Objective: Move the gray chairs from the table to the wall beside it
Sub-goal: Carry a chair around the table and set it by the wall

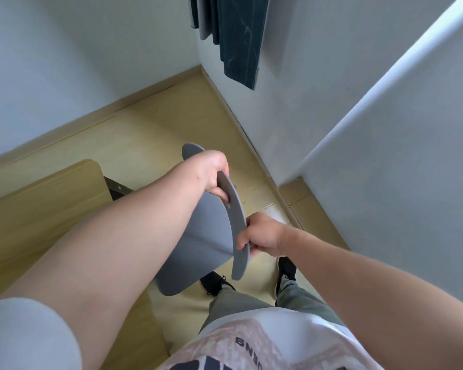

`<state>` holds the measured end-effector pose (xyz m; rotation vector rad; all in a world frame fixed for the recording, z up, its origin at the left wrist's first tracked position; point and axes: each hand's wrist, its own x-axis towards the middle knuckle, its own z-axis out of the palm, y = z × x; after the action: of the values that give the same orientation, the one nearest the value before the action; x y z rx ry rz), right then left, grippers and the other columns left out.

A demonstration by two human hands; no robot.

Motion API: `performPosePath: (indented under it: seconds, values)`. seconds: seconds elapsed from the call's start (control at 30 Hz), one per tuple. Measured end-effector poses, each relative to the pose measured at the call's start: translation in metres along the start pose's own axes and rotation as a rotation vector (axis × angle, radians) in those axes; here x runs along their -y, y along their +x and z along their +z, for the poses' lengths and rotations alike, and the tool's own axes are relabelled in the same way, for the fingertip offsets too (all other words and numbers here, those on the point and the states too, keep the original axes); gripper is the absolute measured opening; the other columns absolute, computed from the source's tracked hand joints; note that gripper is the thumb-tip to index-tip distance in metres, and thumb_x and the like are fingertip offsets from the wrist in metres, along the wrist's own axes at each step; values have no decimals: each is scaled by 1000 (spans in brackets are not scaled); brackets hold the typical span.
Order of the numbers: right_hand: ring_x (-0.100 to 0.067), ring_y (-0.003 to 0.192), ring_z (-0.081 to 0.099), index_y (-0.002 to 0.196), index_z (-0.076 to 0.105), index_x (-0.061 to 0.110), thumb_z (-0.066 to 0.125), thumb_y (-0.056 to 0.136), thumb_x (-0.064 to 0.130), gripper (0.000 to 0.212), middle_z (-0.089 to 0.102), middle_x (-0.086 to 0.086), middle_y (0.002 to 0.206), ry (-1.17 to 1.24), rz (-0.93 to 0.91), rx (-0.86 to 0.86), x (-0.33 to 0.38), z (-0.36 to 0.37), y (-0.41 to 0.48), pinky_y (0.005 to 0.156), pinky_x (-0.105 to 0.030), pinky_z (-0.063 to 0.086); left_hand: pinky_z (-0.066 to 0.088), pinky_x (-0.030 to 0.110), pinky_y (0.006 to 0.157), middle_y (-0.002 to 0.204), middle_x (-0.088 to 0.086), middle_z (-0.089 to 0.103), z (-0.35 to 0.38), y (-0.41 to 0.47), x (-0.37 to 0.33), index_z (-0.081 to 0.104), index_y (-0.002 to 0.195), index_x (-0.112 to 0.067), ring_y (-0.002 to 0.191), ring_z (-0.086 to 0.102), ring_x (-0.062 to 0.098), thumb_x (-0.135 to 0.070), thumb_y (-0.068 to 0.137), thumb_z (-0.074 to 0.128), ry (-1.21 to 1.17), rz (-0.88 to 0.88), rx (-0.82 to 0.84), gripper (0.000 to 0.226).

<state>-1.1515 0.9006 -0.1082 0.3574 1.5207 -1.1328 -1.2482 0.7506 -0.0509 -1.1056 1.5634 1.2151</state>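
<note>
Gray chair [198, 236] gripped by its backrest, between the wooden table [38, 204] and the white wall [385, 156].

I'd worry that a chair leg snags the table corner, since my view hides the legs. My left hand [214, 173] hooks fingers through the backrest slot; my right hand [262, 235] pinches its lower edge.

- Bright, soft, even daylight throughout.
- Faint shadows only under the gray chair [198, 236].
- Strong wide-angle bending at frame edges.
- Slightly soft focus overall.
</note>
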Motion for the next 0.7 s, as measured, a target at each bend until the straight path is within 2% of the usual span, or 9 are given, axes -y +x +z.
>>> performPosePath:
  seconds: [0.07,0.13,0.17,0.27,0.4,0.47,0.57,0.7]
  values:
    - [-46,89,72,114,57,-14,65,61,-3,55,65,-37,114,12,-1,1,-7,-14,-4,65,-39,62,46,49,102,97,20,60,21,-5,-8,49,90,16,119,57,38,10,93,45,4,16,0,8]
    - [-46,91,72,115,57,-13,65,59,-1,58,66,-35,114,23,-4,10,-12,-25,-10,72,-44,62,50,50,96,116,24,59,34,-5,-14,48,88,17,117,57,41,11,93,45,13,17,-2,8]
    - [-45,91,72,115,58,-12,65,59,0,58,67,-34,114,28,-10,12,-14,-32,-11,74,-45,62,53,50,91,119,24,58,42,-7,-18,50,89,18,116,58,43,11,93,45,30,5,8,9]
    - [-43,89,73,114,58,-11,65,59,1,57,67,-33,112,23,-28,9,-17,-49,-17,74,-44,62,52,54,91,118,28,56,58,-5,-28,46,97,19,115,57,48,10,93,44,7,8,-35,10]
    - [-40,79,73,110,59,-12,65,67,-4,44,68,-27,101,6,-41,5,-18,-73,-25,66,-39,62,49,58,93,88,25,55,80,-9,-41,44,110,15,115,57,47,8,95,39,-18,28,-40,17]
    - [-37,75,72,107,60,-12,65,70,-7,37,66,-22,94,-12,-48,2,-18,-86,-29,63,-37,61,49,58,93,81,24,54,90,-13,-47,44,110,15,113,58,46,8,95,37,-38,23,-34,18]
    - [-35,74,72,107,62,-11,64,71,-7,36,67,-23,95,-34,-55,-3,-20,-101,-33,62,-36,61,49,60,91,86,23,53,102,-10,-54,42,110,15,115,56,47,7,95,37,-47,32,-49,17]
    - [-37,81,73,109,62,-11,64,70,-6,40,68,-28,107,-63,-54,-10,-23,-123,-35,63,-36,61,52,61,86,110,28,53,117,2,-64,41,113,16,115,55,52,7,94,38,-51,10,-47,21]
